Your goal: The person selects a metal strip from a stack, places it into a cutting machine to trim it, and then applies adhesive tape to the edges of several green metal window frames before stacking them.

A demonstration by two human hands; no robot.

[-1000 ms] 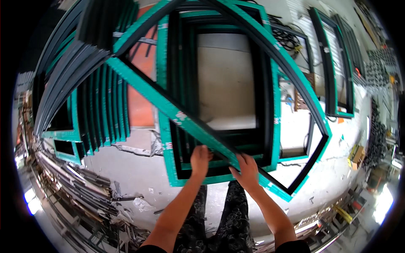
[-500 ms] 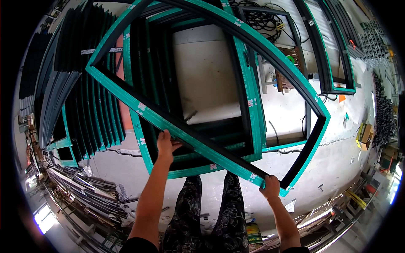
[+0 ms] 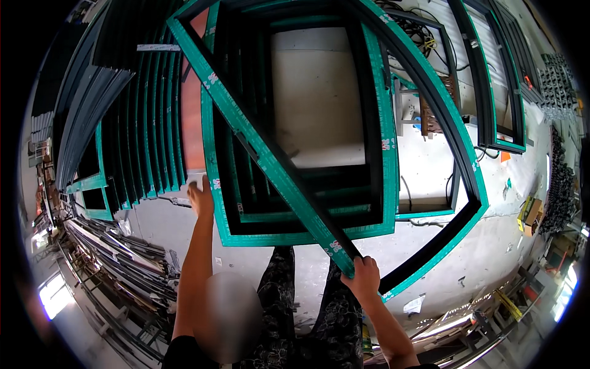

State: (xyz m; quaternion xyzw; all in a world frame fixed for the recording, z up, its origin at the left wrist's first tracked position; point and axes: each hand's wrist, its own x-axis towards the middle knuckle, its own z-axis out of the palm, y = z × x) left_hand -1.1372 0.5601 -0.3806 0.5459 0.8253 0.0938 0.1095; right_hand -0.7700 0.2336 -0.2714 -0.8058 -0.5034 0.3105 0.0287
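Leaning at the far left, a row of dark frames (image 3: 132, 135) with green edges is seen, and below it a pile of long metal profiles (image 3: 117, 258) lies on the floor. Just right of that row, the left hand (image 3: 201, 198) is raised with the fingers held together and laid against the outer left edge of a green stack (image 3: 295, 237) of rectangular frames, near its lower left corner; whether the edge is actually gripped cannot be told.

A large frame (image 3: 473, 203), green-taped outside and black inside, is held tilted in front of that stack. Its long straight bar (image 3: 270, 166) runs diagonally from upper left down to lower right, and its right side curves toward a corner low at the right.

The lower end of the bar is clasped by the right hand (image 3: 364, 280), fingers curled over its top and closed around it, close to the frame's bottom corner. Patterned trousers (image 3: 319, 307) are seen between the two forearms.

Further right, more frames (image 3: 491, 80) lean against the wall, a tangle of cables (image 3: 424, 34) lies behind them, and a yellow box (image 3: 527, 212) sits on the pale floor (image 3: 491, 258).
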